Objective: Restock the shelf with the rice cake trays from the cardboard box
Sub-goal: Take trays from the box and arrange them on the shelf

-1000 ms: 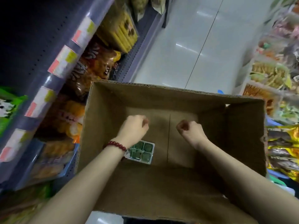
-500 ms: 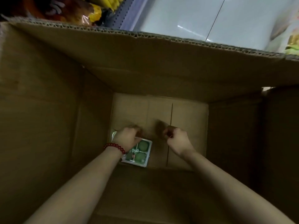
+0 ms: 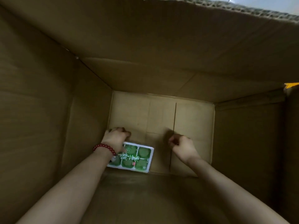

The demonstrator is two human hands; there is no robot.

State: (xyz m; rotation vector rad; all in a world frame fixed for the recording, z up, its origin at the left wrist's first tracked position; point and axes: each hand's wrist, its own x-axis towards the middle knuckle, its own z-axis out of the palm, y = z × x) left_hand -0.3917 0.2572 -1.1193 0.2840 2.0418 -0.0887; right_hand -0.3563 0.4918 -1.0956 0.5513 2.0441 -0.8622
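Head view: rice cake tray [image 3: 137, 157] under left hand [image 3: 115, 139]; right hand [image 3: 182, 146] beside, curled, empty; left grip unclear.

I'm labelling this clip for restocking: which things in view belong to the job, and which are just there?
Belongs to the job:
- rice cake tray
- cardboard box
- left hand
- right hand

Just there:
- red bead bracelet on the left wrist
- yellow scrap at the box's right edge
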